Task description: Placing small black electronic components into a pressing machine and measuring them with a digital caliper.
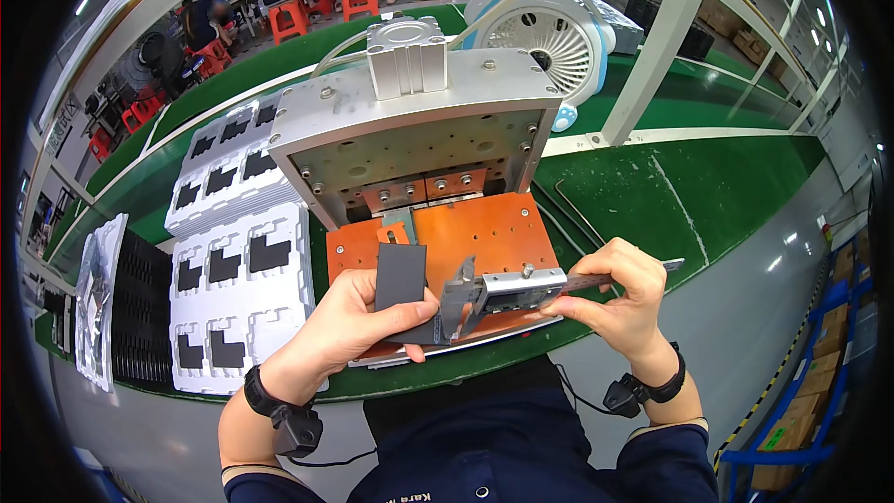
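Note:
My left hand (358, 321) grips a flat black L-shaped piece (401, 272), thumb on its face. In my right hand (619, 291) is a digital caliper (520, 291), held by its beam and slider. The caliper's jaws point left and meet the right edge of the black piece's lower arm; whether they clamp it is hard to tell. Both hands are over the front of a metal press (419, 121) with an orange base plate (498, 233). A small orange and grey fixture (395, 229) sits on the plate just behind the black piece.
White trays (244, 293) with black L-shaped pieces are stacked at left, beside a stack of black trays (142, 317). A white and blue fan (549, 47) stands behind the press. Hex keys (577, 210) lie right of it on the green table (643, 196). A white frame post (656, 47) rises behind.

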A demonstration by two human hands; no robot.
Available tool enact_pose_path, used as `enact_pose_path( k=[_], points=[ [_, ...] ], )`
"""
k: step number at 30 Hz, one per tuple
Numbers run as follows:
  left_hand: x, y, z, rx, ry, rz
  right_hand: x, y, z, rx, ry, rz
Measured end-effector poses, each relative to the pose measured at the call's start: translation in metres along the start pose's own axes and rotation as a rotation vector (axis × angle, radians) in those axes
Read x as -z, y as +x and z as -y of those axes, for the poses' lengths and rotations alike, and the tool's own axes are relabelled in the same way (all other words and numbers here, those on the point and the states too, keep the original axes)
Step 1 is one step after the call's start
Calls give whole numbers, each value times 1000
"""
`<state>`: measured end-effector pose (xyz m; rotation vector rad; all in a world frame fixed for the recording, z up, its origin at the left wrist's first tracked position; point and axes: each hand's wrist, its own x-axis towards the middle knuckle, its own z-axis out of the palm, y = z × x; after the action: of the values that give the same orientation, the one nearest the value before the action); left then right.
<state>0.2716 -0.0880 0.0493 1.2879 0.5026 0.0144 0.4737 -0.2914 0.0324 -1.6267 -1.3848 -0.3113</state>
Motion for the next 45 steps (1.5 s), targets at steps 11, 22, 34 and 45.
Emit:
enact_pose_path(
  k=[11, 22, 34, 45],
  points=[
    [1, 0, 4, -29, 7, 35, -1, 0, -2, -29, -15, -41],
    [0, 0, -1, -20, 14, 26, -1, 2, -3, -12, -43, -37],
    [26, -29, 5, -42, 14, 85, 16, -3, -2, -185, 34, -110],
    [103, -111, 98, -466, 1450, -1058, 114, -69, -209, -654, 52, -205]
  ],
)
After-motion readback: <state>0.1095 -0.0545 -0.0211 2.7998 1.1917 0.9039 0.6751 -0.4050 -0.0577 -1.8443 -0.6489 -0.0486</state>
